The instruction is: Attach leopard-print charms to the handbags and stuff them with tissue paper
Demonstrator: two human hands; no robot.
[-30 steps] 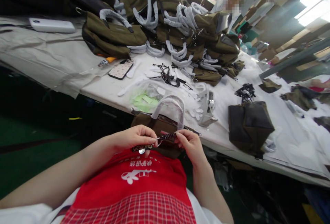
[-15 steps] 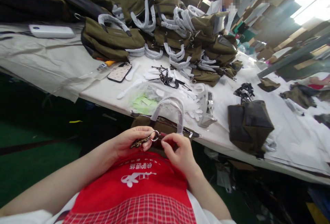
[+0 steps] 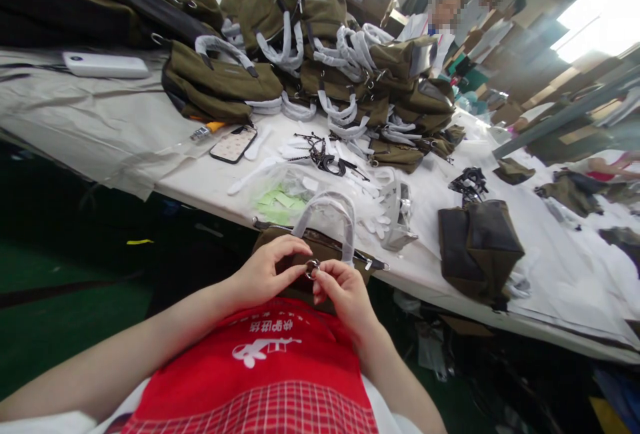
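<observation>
A small metal ring (image 3: 312, 270) is in front of my red apron, pinched between the thumb and fingers of my right hand (image 3: 345, 291). My left hand (image 3: 267, 271) is beside it, its index finger and thumb apart and the thumb tip at the ring's left side. The leopard-patterned strip on the ring is hidden now. Just beyond my hands, an olive bag (image 3: 277, 234) leans at the table edge, its handle (image 3: 327, 201) wrapped in clear plastic and its top zipper partly in view.
Olive bags with wrapped handles (image 3: 283, 47) are piled at the back of the white table (image 3: 195, 184). Black cords (image 3: 325, 157), green tags (image 3: 280, 201), a phone (image 3: 234, 144) and a cutter (image 3: 207, 129) lie nearer. A dark bag (image 3: 480, 244) stands right. People work beyond.
My left hand has let the patterned strip go out of sight, and its index finger and thumb have spread. My right hand has moved onto the ring and closed on it.
</observation>
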